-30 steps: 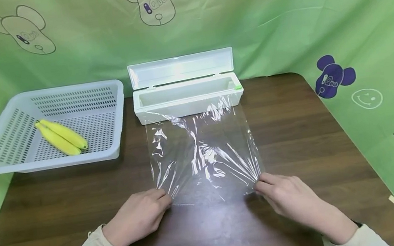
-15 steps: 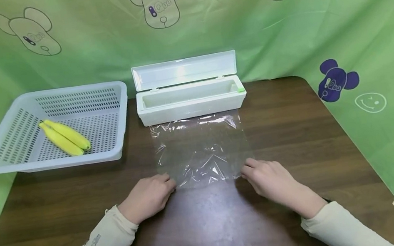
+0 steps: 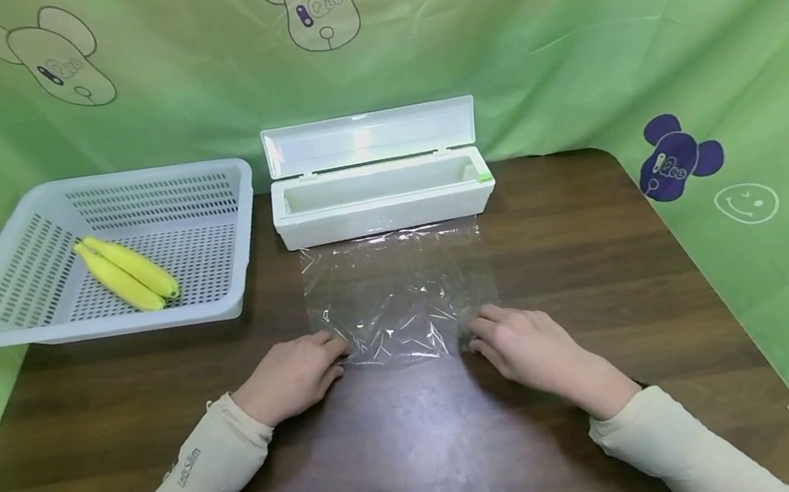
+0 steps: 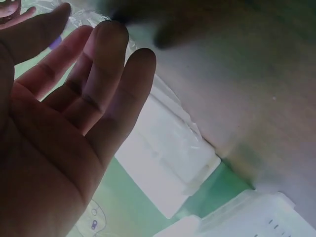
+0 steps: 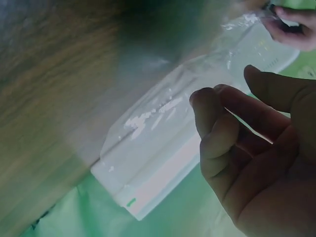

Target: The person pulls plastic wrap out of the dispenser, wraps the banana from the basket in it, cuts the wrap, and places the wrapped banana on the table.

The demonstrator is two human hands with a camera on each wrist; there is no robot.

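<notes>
Mostly transparent film (image 3: 405,320) | near edge crinkled, glinting | both hands (image 3: 294,378) (image 3: 533,348) loosely spread at its corners

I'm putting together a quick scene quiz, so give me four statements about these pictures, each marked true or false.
1. The lid of the white box is open. True.
2. Both hands are inside the box. False: the left hand and right hand are at the film's near corners.
3. The film is clear. True.
4. The two yellow fruits lie in the box. False: they lie in the basket.
</notes>
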